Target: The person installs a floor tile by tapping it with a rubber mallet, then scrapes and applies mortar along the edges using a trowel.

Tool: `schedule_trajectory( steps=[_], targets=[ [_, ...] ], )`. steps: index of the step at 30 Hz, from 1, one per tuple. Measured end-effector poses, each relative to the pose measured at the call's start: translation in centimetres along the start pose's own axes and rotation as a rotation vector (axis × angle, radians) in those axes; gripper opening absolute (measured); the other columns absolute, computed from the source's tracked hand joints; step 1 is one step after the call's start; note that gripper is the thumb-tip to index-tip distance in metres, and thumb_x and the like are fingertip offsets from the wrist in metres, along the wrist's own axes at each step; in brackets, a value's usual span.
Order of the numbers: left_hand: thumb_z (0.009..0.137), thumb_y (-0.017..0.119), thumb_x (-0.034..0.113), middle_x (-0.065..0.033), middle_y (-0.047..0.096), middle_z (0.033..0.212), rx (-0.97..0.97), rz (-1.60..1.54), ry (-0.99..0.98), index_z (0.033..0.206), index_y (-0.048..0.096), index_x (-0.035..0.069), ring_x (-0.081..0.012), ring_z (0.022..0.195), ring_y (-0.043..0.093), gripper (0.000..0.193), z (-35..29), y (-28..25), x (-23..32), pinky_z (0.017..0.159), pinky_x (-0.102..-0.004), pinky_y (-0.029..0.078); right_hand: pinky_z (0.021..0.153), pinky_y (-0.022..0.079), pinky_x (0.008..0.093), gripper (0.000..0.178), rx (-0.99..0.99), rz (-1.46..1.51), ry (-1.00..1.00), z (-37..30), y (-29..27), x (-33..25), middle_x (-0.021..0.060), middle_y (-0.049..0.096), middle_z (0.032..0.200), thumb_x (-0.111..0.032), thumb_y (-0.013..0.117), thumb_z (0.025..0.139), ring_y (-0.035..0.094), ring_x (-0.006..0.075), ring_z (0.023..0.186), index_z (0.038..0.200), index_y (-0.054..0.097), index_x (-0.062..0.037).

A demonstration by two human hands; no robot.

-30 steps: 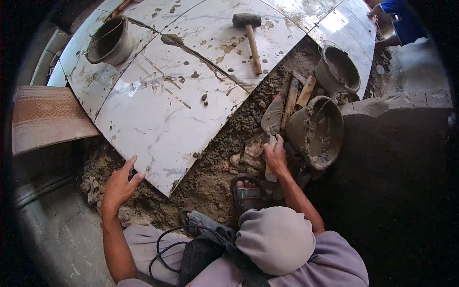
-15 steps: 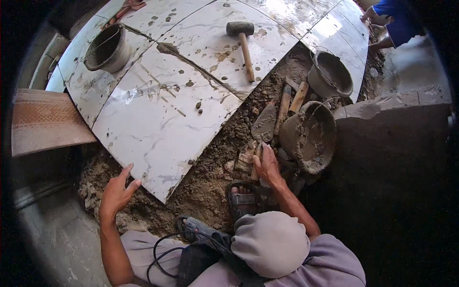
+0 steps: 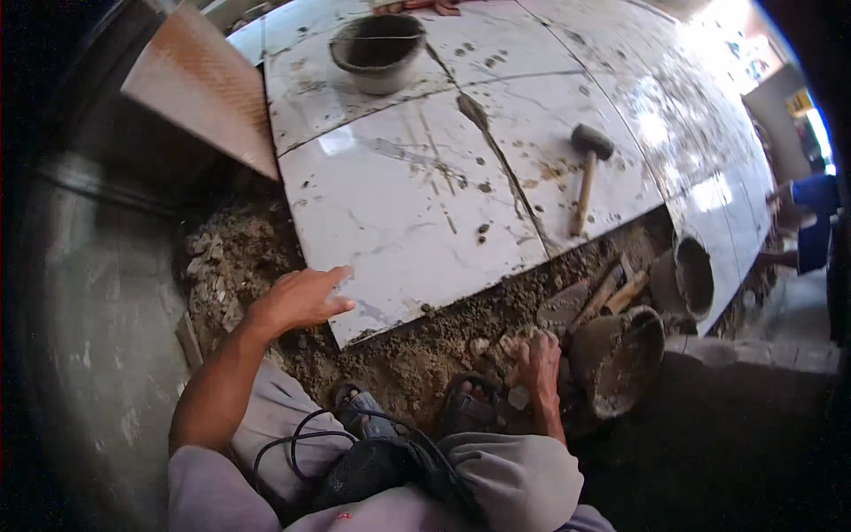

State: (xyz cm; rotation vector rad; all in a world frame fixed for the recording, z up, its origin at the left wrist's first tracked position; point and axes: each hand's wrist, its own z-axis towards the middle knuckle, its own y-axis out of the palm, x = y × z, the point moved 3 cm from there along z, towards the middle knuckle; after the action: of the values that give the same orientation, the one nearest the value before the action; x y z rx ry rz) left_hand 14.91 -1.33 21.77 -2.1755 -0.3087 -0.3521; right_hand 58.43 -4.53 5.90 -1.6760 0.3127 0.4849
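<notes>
My left hand [image 3: 306, 297] is open at the near left corner of a large white marbled floor tile [image 3: 403, 230], its fingers stretched over the tile's edge. Down on the mortar bed, my right hand [image 3: 539, 359] is closed with curled fingers where the handle of a trowel [image 3: 563, 306] lies, its handle mostly hidden by the hand. The trowel's grey blade rests on the mortar. Just right of it lie wooden-handled tools [image 3: 612, 297], and a tilted, mortar-caked bucket [image 3: 620, 363] stands beside my right hand.
A rubber mallet [image 3: 588, 173] lies on the tiles, and a bucket [image 3: 377, 58] stands farther left. Another bucket [image 3: 687, 279] sits at the right. A loose tile [image 3: 208, 93] leans at the left. Rough mortar [image 3: 408, 372] borders the tiles. Another person [image 3: 807, 222] is at the far right.
The view has swung left, so the scene sits farther right. My left hand stays at the tile corner. My right hand's fingers have curled in beside the trowel blade.
</notes>
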Motion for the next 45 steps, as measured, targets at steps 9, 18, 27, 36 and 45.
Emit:
schedule_trajectory(
  steps=[9, 18, 27, 36, 45],
  targets=[
    [0.088, 0.056, 0.048, -0.0230, 0.059, 0.117, -0.098, 0.015, 0.004, 0.136, 0.042, 0.007, -0.0407, 0.106, 0.056, 0.065, 0.4, 1.7, -2.1, 0.090, -0.0491, 0.044, 0.088, 0.043, 0.0531, 0.043, -0.213, 0.002, -0.057, 3.9, 1.1, -6.4, 0.0239, 0.048, 0.125, -0.021, 0.060, 0.090, 0.047, 0.0409, 0.114, 0.127, 0.049, -0.0041],
    [0.086, 0.059, 0.047, -0.0262, 0.057, 0.120, -0.074, -0.108, -0.002, 0.136, 0.043, 0.006, -0.0400, 0.112, 0.054, 0.067, 7.8, 3.5, -7.8, 0.097, -0.0479, 0.041, 0.092, 0.044, 0.0436, 0.038, -0.588, 0.331, 0.143, 1.5, -0.6, -9.1, 0.0168, 0.059, 0.120, -0.023, 0.056, 0.094, 0.057, 0.0324, 0.108, 0.125, 0.053, -0.0010],
    [0.075, 0.073, 0.044, -0.0257, 0.010, 0.152, 0.157, -0.048, -0.193, 0.149, 0.020, 0.019, -0.0472, 0.134, 0.027, 0.094, 15.3, 2.2, -10.0, 0.103, -0.0578, 0.032, 0.088, 0.048, 0.0399, 0.044, -0.098, 0.779, 0.401, 0.5, -15.0, -13.8, 0.0165, 0.060, 0.114, -0.028, 0.058, 0.092, 0.060, 0.0263, 0.100, 0.125, 0.052, 0.0010],
    [0.066, 0.079, 0.048, -0.0313, 0.003, 0.151, 0.178, 0.085, -0.256, 0.150, 0.012, 0.020, -0.0585, 0.131, 0.022, 0.111, 20.5, 3.9, -11.0, 0.104, -0.0660, 0.022, 0.089, 0.046, 0.0428, 0.051, 0.092, 0.593, 0.355, -2.7, -23.5, -24.9, 0.0183, 0.062, 0.110, -0.038, 0.059, 0.090, 0.060, 0.0281, 0.102, 0.123, 0.053, 0.0011],
    [0.064, 0.081, 0.047, -0.0401, 0.004, 0.146, 0.067, 0.183, -0.329, 0.150, 0.002, 0.020, -0.0549, 0.130, 0.028, 0.120, 21.1, 2.8, -12.3, 0.100, -0.0700, 0.020, 0.086, 0.048, 0.0373, 0.038, -0.072, 0.313, 0.203, 3.1, -21.5, -21.2, 0.0194, 0.065, 0.106, -0.024, 0.057, 0.092, 0.063, 0.0269, 0.099, 0.119, 0.056, 0.0031]
  ],
)
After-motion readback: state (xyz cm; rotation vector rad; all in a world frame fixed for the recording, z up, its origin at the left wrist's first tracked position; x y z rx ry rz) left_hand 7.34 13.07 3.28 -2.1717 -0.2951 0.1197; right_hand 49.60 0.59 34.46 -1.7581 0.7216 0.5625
